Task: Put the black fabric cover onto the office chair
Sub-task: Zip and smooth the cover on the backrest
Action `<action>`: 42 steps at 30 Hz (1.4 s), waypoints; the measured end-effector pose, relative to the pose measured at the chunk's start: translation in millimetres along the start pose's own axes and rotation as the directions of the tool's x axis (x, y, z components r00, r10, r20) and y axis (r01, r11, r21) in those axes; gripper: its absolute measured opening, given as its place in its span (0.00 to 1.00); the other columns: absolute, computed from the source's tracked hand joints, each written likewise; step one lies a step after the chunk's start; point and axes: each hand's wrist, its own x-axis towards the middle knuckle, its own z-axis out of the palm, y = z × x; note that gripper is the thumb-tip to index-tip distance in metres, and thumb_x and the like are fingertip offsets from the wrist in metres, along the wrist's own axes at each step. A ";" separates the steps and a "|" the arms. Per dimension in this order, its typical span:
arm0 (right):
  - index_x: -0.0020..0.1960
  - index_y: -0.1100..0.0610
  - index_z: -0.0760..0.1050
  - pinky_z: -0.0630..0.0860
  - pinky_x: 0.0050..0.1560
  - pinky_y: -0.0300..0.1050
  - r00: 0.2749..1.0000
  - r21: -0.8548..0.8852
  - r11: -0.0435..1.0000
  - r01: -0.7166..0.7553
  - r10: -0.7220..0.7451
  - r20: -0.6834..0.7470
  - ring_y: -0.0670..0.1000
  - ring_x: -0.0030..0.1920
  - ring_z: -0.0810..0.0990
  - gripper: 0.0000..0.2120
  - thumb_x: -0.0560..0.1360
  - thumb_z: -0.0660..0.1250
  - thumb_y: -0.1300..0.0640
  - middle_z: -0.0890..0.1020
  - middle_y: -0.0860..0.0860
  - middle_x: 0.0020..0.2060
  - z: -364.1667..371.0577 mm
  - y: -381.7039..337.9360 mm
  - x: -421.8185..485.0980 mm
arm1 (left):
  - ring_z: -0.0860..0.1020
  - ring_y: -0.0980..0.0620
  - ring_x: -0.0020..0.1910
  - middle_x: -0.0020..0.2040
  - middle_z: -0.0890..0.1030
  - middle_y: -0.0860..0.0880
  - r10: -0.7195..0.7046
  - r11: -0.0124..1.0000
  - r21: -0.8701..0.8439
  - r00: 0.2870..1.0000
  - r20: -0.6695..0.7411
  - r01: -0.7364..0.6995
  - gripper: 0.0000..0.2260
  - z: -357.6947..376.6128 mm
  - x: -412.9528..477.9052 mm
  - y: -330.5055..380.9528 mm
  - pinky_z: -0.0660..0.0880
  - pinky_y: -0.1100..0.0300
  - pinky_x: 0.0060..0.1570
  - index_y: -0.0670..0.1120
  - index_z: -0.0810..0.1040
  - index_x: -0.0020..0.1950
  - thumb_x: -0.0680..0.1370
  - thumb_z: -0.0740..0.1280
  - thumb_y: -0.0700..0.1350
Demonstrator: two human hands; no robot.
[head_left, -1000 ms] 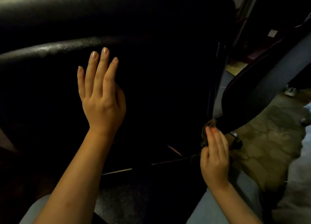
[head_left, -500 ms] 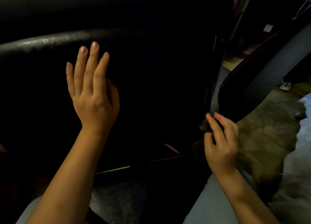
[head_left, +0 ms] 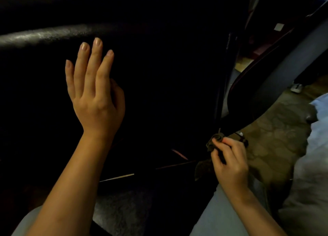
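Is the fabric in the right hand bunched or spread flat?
Bunched. The right hand pinches a crumpled wad of fabric beside the chair.

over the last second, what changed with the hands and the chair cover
The right hand shifted up, then back down, and its fingers curled tighter, bunching the corner of the black fabric cover that it pinches. The left hand stayed open and flat against the back of the office chair.
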 end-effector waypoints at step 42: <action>0.46 0.65 0.80 0.66 0.59 0.25 0.955 0.086 0.958 -0.273 0.259 0.145 0.44 0.51 0.74 0.06 0.72 0.67 0.63 0.78 0.57 0.45 18.0 6.6 -53.3 | 0.66 0.42 0.72 0.71 0.71 0.40 0.000 1.000 -0.025 1.000 -0.001 -0.001 0.18 -7.0 -1.0 -4.2 0.56 0.48 0.74 0.40 0.72 0.69 0.79 0.60 0.34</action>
